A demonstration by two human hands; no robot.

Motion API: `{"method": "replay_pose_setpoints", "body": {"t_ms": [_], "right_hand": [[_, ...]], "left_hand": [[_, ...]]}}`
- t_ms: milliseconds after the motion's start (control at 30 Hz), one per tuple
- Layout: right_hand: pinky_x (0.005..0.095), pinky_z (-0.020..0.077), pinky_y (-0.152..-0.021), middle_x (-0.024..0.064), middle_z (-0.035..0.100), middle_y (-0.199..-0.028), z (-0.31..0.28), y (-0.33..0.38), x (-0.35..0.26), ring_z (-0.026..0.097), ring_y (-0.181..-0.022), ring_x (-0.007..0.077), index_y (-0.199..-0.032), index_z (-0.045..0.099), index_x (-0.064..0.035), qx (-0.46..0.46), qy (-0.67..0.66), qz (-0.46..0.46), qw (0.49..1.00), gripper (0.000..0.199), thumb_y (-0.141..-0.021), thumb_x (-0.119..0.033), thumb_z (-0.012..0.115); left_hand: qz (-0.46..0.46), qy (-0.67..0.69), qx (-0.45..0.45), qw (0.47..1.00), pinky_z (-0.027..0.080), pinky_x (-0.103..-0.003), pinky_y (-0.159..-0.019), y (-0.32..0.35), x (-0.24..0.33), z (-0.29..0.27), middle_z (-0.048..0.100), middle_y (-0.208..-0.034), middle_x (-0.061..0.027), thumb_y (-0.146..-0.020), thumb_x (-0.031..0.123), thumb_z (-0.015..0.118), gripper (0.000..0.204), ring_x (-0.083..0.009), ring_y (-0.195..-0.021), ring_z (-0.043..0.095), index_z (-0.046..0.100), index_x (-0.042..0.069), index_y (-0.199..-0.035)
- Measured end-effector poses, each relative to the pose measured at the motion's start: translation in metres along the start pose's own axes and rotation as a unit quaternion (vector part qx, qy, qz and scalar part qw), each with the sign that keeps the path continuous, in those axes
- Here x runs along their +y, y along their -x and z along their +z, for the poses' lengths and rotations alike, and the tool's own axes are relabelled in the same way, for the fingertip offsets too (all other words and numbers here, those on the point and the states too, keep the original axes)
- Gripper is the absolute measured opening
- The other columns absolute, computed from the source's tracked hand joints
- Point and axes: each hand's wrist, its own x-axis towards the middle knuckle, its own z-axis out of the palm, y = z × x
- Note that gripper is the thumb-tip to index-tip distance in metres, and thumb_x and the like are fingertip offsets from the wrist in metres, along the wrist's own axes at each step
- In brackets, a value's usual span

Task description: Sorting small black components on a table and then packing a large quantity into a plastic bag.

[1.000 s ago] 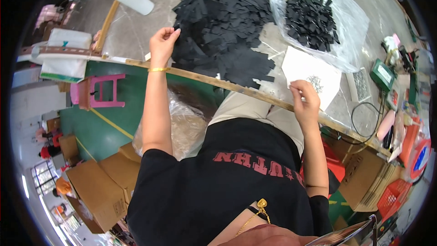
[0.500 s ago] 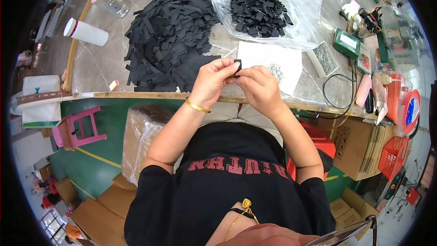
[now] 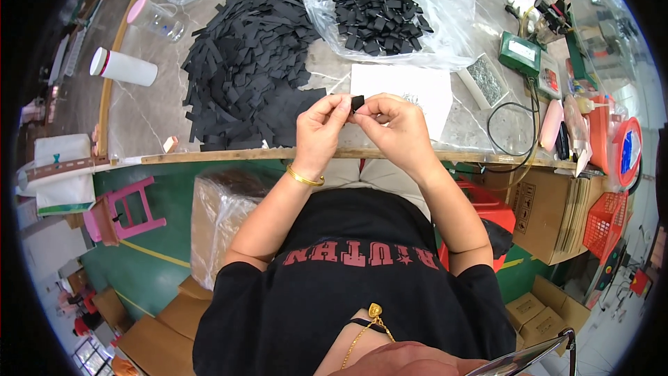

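Just above the table's near edge, my two hands meet around a small folded black strip (image 3: 358, 103). My left hand (image 3: 320, 129) pinches it between thumb and forefinger from the left. On the other side, my right hand (image 3: 398, 125) has its fingertips closed together against the strip's lower edge; whatever is between them is too small to make out. A large heap of flat black strips (image 3: 250, 63) spreads to the left of the hands. Beyond them, folded black pieces (image 3: 381, 17) lie piled on a clear plastic bag (image 3: 452, 21).
A white sheet (image 3: 435, 94) with tiny metallic bits lies behind my right hand, beside a white tray (image 3: 485, 82) of similar bits. Farther right are a green box (image 3: 520, 54) and a black cable (image 3: 490, 129). A white bottle (image 3: 129, 68) and clear jug (image 3: 156, 19) are left.
The strip has turned between my fingers and shows less of its length. My right fingertips have shifted to its lower edge. The whole view has moved slightly.
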Motion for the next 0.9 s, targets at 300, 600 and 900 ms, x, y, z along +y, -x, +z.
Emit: {"method": "replay_pose_setpoints", "body": {"t_ms": [300, 600, 900], "right_hand": [[0.0231, 0.0487, -0.061, 0.0083, 0.061, -0.077, -0.004, 0.0, -0.01, 0.059, -0.067, 0.012, -0.073, 0.061, 0.0041, -0.012, 0.05, -0.007, 0.999, 0.003, -0.072, 0.002, 0.061], [0.0226, 0.0482, -0.059, 0.0077, 0.061, -0.076, -0.005, 0.001, -0.011, 0.058, -0.067, 0.0115, -0.073, 0.06, 0.0041, -0.004, 0.04, -0.01, 0.999, 0.004, -0.072, 0.001, 0.062], [0.0252, 0.0461, -0.052, 0.0087, 0.058, -0.075, -0.019, -0.011, -0.01, 0.057, -0.062, 0.0159, -0.076, 0.058, 0.0, 0.06, 0.039, -0.039, 0.997, 0.004, -0.073, -0.001, 0.06]], "left_hand": [[-0.01, 0.009, -0.013, 1.0, 0.046, -0.02, -0.069, -0.003, 0.002, -0.001, 0.06, -0.086, -0.003, -0.083, 0.007, 0.057, 0.018, -0.0071, -0.074, 0.055, 0.059, -0.003, -0.098], [-0.017, 0.022, -0.01, 1.0, 0.047, -0.021, -0.07, -0.005, 0.004, 0.001, 0.061, -0.086, -0.0045, -0.08, 0.004, 0.059, 0.018, -0.0082, -0.073, 0.056, 0.059, -0.004, -0.096], [0.018, -0.092, -0.05, 0.994, 0.048, -0.019, -0.061, -0.01, 0.012, 0.003, 0.06, -0.084, -0.0046, -0.08, 0.002, 0.059, 0.011, -0.0074, -0.069, 0.056, 0.061, -0.003, -0.09]]}}
